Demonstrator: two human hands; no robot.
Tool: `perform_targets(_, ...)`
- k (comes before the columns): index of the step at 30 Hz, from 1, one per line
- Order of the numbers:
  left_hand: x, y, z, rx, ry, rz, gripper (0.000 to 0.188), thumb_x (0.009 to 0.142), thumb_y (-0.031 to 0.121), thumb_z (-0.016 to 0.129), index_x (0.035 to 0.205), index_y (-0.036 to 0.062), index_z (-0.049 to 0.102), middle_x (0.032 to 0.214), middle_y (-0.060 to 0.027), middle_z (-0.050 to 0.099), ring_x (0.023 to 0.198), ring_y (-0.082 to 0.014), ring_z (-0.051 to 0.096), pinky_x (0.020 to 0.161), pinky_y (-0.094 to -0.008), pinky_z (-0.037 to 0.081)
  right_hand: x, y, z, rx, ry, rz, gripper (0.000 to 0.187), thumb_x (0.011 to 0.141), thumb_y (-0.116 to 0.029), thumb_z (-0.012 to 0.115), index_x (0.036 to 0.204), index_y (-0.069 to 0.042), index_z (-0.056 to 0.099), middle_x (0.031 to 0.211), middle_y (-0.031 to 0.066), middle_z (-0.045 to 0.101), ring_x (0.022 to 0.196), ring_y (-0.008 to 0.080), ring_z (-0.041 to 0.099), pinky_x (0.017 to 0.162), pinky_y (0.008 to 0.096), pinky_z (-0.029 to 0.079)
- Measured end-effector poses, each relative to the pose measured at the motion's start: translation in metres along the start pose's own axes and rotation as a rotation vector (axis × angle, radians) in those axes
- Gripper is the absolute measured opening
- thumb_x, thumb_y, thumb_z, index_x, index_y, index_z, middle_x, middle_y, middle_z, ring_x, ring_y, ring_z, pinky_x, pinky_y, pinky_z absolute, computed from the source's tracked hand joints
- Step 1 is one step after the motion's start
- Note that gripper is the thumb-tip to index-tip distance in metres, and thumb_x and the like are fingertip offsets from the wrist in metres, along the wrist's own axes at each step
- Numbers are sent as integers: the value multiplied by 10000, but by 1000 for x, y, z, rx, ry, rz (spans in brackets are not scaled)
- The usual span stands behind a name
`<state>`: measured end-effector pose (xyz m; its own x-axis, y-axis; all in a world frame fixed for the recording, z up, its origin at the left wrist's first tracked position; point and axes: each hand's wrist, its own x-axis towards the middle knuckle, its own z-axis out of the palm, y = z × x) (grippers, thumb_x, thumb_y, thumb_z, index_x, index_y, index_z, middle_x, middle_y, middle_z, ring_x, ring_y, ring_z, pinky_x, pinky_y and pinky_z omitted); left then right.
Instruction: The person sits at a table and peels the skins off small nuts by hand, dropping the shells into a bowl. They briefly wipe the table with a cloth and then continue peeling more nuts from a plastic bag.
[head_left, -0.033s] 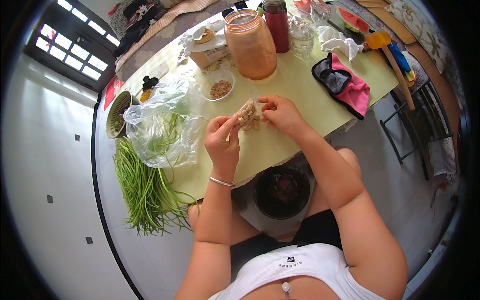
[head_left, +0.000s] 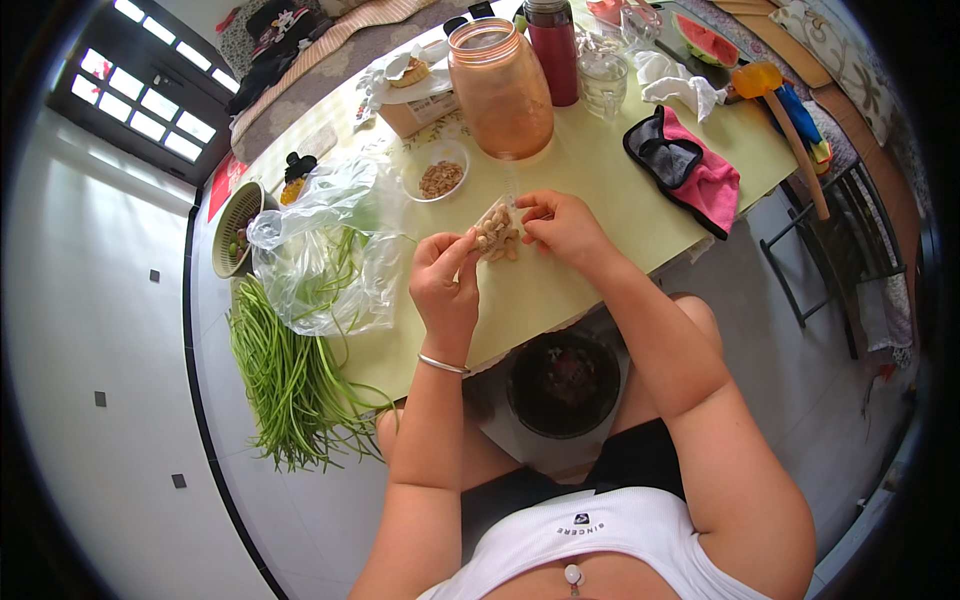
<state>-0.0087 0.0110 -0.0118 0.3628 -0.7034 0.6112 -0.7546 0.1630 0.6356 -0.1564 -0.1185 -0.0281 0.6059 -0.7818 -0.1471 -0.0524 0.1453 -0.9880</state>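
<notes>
A small clear plastic bag (head_left: 512, 182) lies on the table's near part, with pale unshelled peanuts (head_left: 497, 235) in and around its mouth. My left hand (head_left: 447, 272) is closed in a pinch at the left side of the peanuts, thumb against fingertips. On the other side, my right hand (head_left: 558, 228) has its fingers curled, the thumb and forefinger pinching at the bag's edge. Beyond them sits a white bowl (head_left: 462, 190) holding shelled brown nuts (head_left: 440, 179).
A large orange-tinted jar (head_left: 502, 100) and a dark red flask (head_left: 553, 60) stand farther back. To the left are a plastic bag (head_left: 345, 290), long green stems (head_left: 285, 385) and a basket (head_left: 228, 250). A pink cloth (head_left: 710, 185) lies right. Below the table edge stands a dark bucket (head_left: 563, 415).
</notes>
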Motion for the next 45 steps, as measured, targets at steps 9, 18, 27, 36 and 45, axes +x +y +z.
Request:
perform_targets(9,0,-26,-5,26,63,-410,183,775,49,720,943,-14,687,908,-124,633,666,-218,625,658,-307,516,-2,8,5,-552,153,-274,133,778,-51,575,890,6,618,920,171,624,830,331,622,748,410,497)
perform_targets(18,4,2,-9,327,98,55,169,745,49,724,911,25,701,879,-104,664,842,-285,609,781,-364,480,-26,-27,4,-970,73,-180,139,754,-128,623,855,-33,625,881,156,638,847,345,625,733,430,497)
perform_targets(27,-8,27,6,-376,-148,-401,230,829,3,698,1055,-29,670,889,-62,683,813,-116,647,713,-241,523,-23,-19,8,-285,-170,-161,148,819,-121,653,884,11,646,820,117,676,725,204,650,646,340,503)
perform_targets(36,-6,23,3,-500,-73,-445,185,829,-22,690,1010,-44,658,939,-81,689,837,-141,666,766,-251,533,-32,-27,22,161,-207,16,184,885,-167,663,939,9,658,821,67,681,674,113,643,566,228,490)
perform_targets(45,-8,19,3,-254,-13,-260,187,791,-39,693,976,-17,706,856,-91,707,752,-136,664,704,-247,534,-32,-19,33,206,-156,-30,150,885,-113,637,945,23,663,819,75,686,709,114,660,615,237,544)
